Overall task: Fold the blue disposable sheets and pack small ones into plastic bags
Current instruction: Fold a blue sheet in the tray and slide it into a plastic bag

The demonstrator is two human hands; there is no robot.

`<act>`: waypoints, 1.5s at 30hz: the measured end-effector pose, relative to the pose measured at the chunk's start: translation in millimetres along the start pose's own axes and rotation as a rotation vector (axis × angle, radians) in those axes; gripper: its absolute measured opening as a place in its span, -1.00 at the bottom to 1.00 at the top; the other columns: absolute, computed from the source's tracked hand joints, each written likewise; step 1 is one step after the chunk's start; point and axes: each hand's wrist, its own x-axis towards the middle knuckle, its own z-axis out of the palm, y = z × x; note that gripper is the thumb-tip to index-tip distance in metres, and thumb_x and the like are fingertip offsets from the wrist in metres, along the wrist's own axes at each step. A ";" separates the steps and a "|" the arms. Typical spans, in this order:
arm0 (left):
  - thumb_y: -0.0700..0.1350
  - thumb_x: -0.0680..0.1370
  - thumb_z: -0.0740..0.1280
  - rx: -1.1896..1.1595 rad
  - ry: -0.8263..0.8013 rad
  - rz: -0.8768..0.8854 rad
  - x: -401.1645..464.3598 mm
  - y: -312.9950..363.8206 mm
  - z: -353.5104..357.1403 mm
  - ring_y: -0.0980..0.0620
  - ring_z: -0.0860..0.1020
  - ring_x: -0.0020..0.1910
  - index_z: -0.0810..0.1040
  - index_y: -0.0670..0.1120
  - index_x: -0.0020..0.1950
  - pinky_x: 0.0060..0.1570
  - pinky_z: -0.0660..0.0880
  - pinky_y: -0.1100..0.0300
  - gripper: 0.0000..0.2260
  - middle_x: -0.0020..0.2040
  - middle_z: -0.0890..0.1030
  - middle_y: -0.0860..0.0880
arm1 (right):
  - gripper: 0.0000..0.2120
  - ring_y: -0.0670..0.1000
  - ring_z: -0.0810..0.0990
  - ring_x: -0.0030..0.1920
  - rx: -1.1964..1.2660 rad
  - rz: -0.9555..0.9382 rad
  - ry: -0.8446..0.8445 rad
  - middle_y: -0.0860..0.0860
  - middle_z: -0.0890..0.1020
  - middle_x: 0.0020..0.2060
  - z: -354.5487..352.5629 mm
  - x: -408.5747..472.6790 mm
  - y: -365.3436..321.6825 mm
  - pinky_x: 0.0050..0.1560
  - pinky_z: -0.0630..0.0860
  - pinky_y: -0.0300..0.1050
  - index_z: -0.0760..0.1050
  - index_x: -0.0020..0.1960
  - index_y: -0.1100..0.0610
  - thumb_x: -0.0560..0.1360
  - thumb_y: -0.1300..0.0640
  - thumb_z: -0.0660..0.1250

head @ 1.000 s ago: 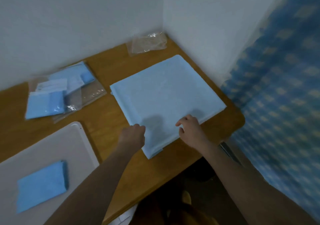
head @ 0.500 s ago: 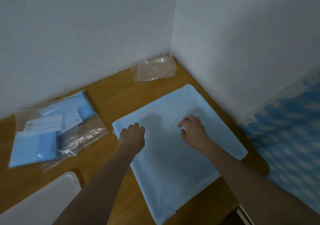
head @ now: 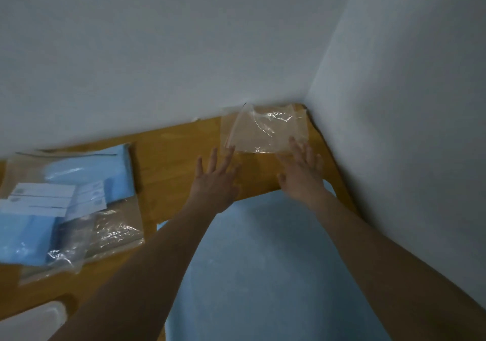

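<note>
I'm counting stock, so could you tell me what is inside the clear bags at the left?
The clear bags hold folded blue sheets and white labels; anything beneath them is hidden.

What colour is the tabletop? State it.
Warm orange-brown wood, on the tabletop, clearest in the head view between the bags.

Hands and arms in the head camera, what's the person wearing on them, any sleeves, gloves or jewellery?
Nothing shows on them. The left hand and right hand are bare, with no gloves, rings or watch visible, and both forearms are uncovered down to the frame edge, with no sleeve in view.
</note>
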 end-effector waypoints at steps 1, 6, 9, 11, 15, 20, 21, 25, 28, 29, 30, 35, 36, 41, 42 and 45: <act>0.20 0.61 0.06 0.019 0.002 0.002 10.1 -0.7 4.4 -0.20 -0.23 0.54 0.06 0.12 0.55 0.42 -0.08 -0.30 -0.48 0.54 -0.37 -0.01 | -0.58 0.18 -0.19 0.54 -0.016 -0.012 -0.011 -0.09 -0.21 0.56 5.1 9.6 2.8 0.46 -0.13 0.29 0.33 0.39 -0.12 0.54 0.02 0.25; 0.22 0.60 0.07 0.087 -0.040 -0.031 50.1 -1.3 16.5 -0.18 -0.28 0.53 0.10 0.16 0.53 0.42 -0.15 -0.32 -0.50 0.52 -0.42 0.00 | -0.66 0.18 -0.20 0.54 -0.017 -0.027 -0.049 -0.14 -0.23 0.55 26.1 37.5 14.4 0.46 -0.18 0.30 0.45 0.30 -0.01 0.54 -0.01 0.25; 0.21 0.61 0.07 0.065 -0.060 -0.030 64.6 -0.8 18.1 -0.15 -0.27 0.54 0.06 0.14 0.54 0.43 -0.15 -0.30 -0.48 0.54 -0.37 0.05 | -0.48 0.18 -0.14 0.54 0.005 -0.051 -0.062 -0.17 -0.10 0.56 31.9 43.5 20.5 0.46 -0.24 0.28 0.22 0.50 0.05 0.57 0.01 0.22; 0.19 0.61 0.09 0.044 -0.060 -0.010 67.7 0.3 17.0 -0.13 -0.25 0.54 0.01 0.11 0.56 0.46 -0.13 -0.28 -0.45 0.55 -0.32 0.07 | -0.42 0.17 -0.09 0.55 0.050 -0.067 -0.058 -0.15 0.02 0.55 31.8 42.0 21.9 0.47 -0.23 0.26 0.12 0.55 0.08 0.59 0.04 0.20; 0.14 0.63 0.11 -0.009 -0.052 -0.028 60.0 6.1 11.3 -0.10 -0.22 0.55 -0.10 0.02 0.58 0.49 -0.08 -0.20 -0.39 0.57 -0.28 0.04 | -0.52 0.11 0.12 0.52 0.205 -0.163 0.064 -0.03 0.33 0.46 24.4 27.1 22.0 0.50 0.03 0.14 0.31 0.47 0.14 0.56 0.19 0.23; -0.03 0.65 0.13 -0.100 -0.043 -0.055 30.3 3.8 -4.6 -0.05 -0.15 0.56 0.01 0.03 0.57 0.50 -0.06 -0.14 -0.48 0.59 -0.17 0.07 | -0.61 0.14 0.48 0.31 0.410 -0.365 0.210 0.12 0.57 0.23 4.3 -6.6 9.2 0.33 0.40 0.14 0.53 0.27 0.27 0.45 0.39 0.27; -0.09 0.64 0.15 -0.143 -0.018 -0.058 21.4 1.8 -7.3 -0.05 -0.10 0.56 0.12 0.04 0.55 0.50 -0.04 -0.13 -0.53 0.59 -0.09 0.07 | -0.62 0.13 0.51 0.28 0.448 -0.386 0.229 0.13 0.58 0.20 -0.7 -14.8 5.2 0.29 0.44 0.13 0.55 0.24 0.28 0.44 0.42 0.26; -0.21 0.59 0.16 -0.405 0.027 -0.141 -27.7 -8.6 -22.2 -0.10 0.52 0.14 0.54 0.02 0.08 -0.01 0.45 0.07 -0.79 0.18 0.56 -0.05 | -0.62 0.08 0.39 0.41 0.449 -0.369 0.239 0.09 0.49 0.34 -16.6 -46.9 -14.1 0.34 0.40 0.11 0.55 0.26 0.24 0.48 0.40 0.23; -0.15 0.62 0.19 -0.682 -0.045 -0.213 -74.9 -14.2 -31.1 -0.13 0.56 -0.18 0.54 -0.09 -0.10 -0.27 0.41 0.09 -0.83 -0.17 0.59 -0.11 | -0.59 0.07 0.16 0.53 0.356 -0.302 0.235 0.04 0.22 0.52 -20.0 -73.0 -32.6 0.42 0.32 0.02 0.50 0.33 0.13 0.50 0.32 0.25; -0.17 0.62 0.21 -0.867 -0.056 -0.275 -92.7 -15.5 -33.0 -0.12 0.59 -0.18 0.58 -0.16 -0.05 -0.23 0.48 0.07 -0.83 -0.15 0.61 -0.13 | -0.57 0.09 0.09 0.54 0.332 -0.270 0.224 0.04 0.13 0.55 -19.0 -83.2 -40.7 0.44 0.28 0.02 0.47 0.36 0.08 0.50 0.27 0.27; -0.20 0.63 0.21 -1.075 -0.058 -0.345 -112.1 -16.8 -35.6 -0.08 0.61 -0.22 0.59 -0.20 0.00 -0.24 0.53 0.10 -0.84 -0.14 0.62 -0.14 | -0.55 0.12 0.02 0.55 0.320 -0.232 0.199 0.04 0.03 0.57 -16.8 -94.4 -50.6 0.45 0.23 0.04 0.42 0.39 0.03 0.51 0.20 0.29; -0.23 0.62 0.25 -1.773 0.102 -0.551 -232.0 -33.0 -43.5 -0.09 0.64 -0.23 0.55 -0.17 0.02 -0.21 0.58 0.08 -0.91 -0.12 0.63 -0.15 | -0.50 0.12 0.30 0.42 0.682 -0.001 -0.137 0.10 0.28 0.46 -0.8 -160.5 -117.5 0.33 0.30 -0.02 0.29 0.46 0.02 0.56 -0.01 0.29; -0.23 0.61 0.25 -1.870 0.131 -0.573 -258.3 -37.4 -42.9 -0.14 0.63 -0.17 0.54 -0.18 0.05 -0.18 0.59 0.05 -0.91 -0.09 0.63 -0.17 | -0.49 0.07 0.45 0.30 0.818 0.040 -0.251 0.08 0.41 0.37 1.4 -176.8 -132.6 0.23 0.39 -0.07 0.28 0.47 0.02 0.57 -0.04 0.29; -0.19 0.62 0.26 -1.976 0.191 -0.770 -385.9 -63.8 -23.4 -0.22 0.62 0.00 0.51 -0.25 0.20 -0.05 0.58 -0.03 -0.80 0.09 0.60 -0.26 | -0.67 0.01 0.65 0.03 1.205 0.148 -0.595 0.07 0.65 0.07 20.5 -268.2 -217.1 0.01 0.52 -0.13 0.44 0.29 0.08 0.58 -0.03 0.29; -0.20 0.61 0.27 -1.984 0.205 -0.807 -413.1 -70.3 -18.3 -0.22 0.63 -0.02 0.51 -0.26 0.18 -0.05 0.60 -0.04 -0.80 0.08 0.60 -0.27 | -0.72 0.02 0.65 0.04 1.243 0.141 -0.614 0.07 0.66 0.04 26.1 -285.4 -235.6 0.03 0.54 -0.13 0.48 0.25 0.09 0.58 0.04 0.31; -0.22 0.60 0.28 -1.961 0.283 -0.935 -494.2 -90.5 0.3 -0.16 0.63 -0.13 0.46 -0.28 0.17 -0.15 0.63 0.04 -0.81 0.07 0.55 -0.26 | -0.80 -0.02 0.67 -0.03 1.243 0.060 -0.676 0.04 0.70 -0.06 43.4 -333.3 -293.8 0.00 0.55 -0.18 0.53 0.18 0.11 0.56 0.20 0.34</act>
